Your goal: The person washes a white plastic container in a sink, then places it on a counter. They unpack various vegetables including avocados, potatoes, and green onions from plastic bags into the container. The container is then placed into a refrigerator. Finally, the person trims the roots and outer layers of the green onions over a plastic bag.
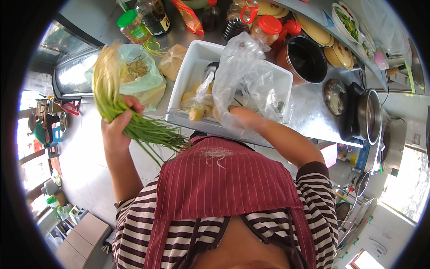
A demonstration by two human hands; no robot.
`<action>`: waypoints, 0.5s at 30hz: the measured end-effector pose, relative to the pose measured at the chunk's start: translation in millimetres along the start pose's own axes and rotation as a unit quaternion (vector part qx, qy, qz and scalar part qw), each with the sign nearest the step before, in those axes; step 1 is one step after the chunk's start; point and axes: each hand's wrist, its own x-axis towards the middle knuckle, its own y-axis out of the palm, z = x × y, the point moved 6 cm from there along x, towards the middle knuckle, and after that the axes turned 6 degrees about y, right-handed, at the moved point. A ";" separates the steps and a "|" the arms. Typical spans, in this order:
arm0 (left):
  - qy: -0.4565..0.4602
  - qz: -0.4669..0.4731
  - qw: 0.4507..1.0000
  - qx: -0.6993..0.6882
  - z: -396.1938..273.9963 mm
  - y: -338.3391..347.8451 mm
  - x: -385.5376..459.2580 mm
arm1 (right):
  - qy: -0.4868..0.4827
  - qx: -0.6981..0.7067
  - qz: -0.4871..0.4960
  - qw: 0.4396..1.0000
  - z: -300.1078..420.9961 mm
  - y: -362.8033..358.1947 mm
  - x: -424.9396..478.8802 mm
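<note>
My left hand (121, 117) is closed around a thick bunch of thin spring onions (111, 87). Their pale root ends point up and away, and the green leaves hang towards my apron. My right hand (244, 116) reaches into a clear plastic bag (231, 80) in a white drawer-like plastic bin (191, 57). The film covers its fingers, so their grip is hidden; a green stem (238, 101) shows beside them. Left of that bag in the bin lie yellowish pieces in a knotted plastic bag (198, 97).
A pale green plastic bag (134, 82) with dry roots or peelings stands left of the bin, beside a tied bag (173, 62). Jars and bottles (154, 20) line the back. On the right are a deep pot (305, 60), a glass lid (336, 97) and a metal basin (371, 116).
</note>
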 end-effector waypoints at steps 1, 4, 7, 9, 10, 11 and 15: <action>0.000 0.015 1.000 -0.022 4.5 4.6 4.3 | -0.003 -0.009 0.013 1.000 0.9 7.3 2.9; -0.025 0.043 0.998 -0.025 13.8 14.2 14.2 | 0.097 -0.057 -0.099 0.989 -4.2 1.8 14.0; -0.069 0.066 0.995 -0.021 25.9 38.1 25.5 | 0.104 0.085 -0.101 0.986 -16.5 -2.6 9.5; -0.109 0.077 0.991 -0.015 34.5 60.9 35.0 | 0.067 0.000 0.016 0.998 -16.3 4.9 14.7; -0.129 0.088 0.988 -0.005 51.3 59.3 35.6 | 0.045 -0.044 0.075 0.995 -10.9 6.1 15.0; -0.150 0.099 0.984 0.006 72.3 57.0 35.1 | 0.063 -0.031 0.082 0.994 -8.1 2.9 14.1; -0.217 0.138 0.965 0.047 102.2 83.0 45.4 | 0.072 0.184 0.036 0.980 -2.9 -20.7 7.0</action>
